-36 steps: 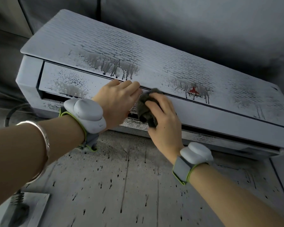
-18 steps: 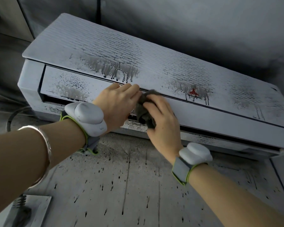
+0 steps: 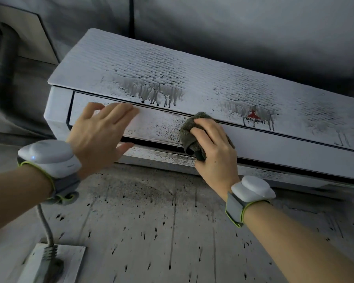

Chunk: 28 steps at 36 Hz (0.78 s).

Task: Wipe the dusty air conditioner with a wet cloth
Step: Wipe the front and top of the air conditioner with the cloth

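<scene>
A white wall-mounted air conditioner [image 3: 202, 78] fills the upper middle of the view, its front streaked with dark dust and drip marks. A red logo sits toward its right. My right hand [image 3: 215, 148] grips a bunched grey-green cloth [image 3: 189, 129] and presses it against the speckled front flap near the vent slot. My left hand [image 3: 99, 133] lies flat with straight fingers on the left part of the same flap, apart from the cloth. Both wrists wear white bands.
The wall below [image 3: 151, 231] is spattered with dark drips. A wall socket with a plugged cable [image 3: 49, 260] sits at the lower left. A dark pipe [image 3: 4, 74] runs down the wall left of the unit.
My left hand has slid left along the flap, away from the cloth, and its fingers have spread flat. My right hand keeps the cloth near the flap's middle. The view has shifted.
</scene>
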### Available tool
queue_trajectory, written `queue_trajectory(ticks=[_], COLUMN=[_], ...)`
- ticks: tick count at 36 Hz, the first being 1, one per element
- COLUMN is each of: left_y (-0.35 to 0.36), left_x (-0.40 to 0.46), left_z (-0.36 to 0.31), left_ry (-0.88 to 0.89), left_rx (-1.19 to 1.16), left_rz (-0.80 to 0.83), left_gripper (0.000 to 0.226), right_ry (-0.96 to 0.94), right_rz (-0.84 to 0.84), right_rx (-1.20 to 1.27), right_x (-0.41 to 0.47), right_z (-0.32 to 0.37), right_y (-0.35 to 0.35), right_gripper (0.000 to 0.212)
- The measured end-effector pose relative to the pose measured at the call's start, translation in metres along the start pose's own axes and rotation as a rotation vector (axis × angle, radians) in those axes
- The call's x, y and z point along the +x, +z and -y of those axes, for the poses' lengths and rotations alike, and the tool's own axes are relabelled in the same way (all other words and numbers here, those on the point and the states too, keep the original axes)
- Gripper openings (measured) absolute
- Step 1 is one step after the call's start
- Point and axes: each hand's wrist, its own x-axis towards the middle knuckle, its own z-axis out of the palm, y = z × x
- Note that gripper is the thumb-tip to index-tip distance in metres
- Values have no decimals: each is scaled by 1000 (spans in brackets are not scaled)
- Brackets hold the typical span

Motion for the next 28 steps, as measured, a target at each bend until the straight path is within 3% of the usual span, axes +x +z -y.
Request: queue_trajectory(ticks=[10,22,28], left_y=[-2,-1,-6], left_x=[8,13,14], left_z=[16,20,19], left_ry=[148,210,224], left_rx=[9,24,41], left_rz=[-30,-23,-3], left_gripper=[60,57,58], right_ry=[-24,30,-156], right_rz=[58,5,128], right_rx=[7,83,49], right_x=[-29,6,-26], right_z=[16,30,22], right_y=[5,12,8], right_gripper=[56,46,39])
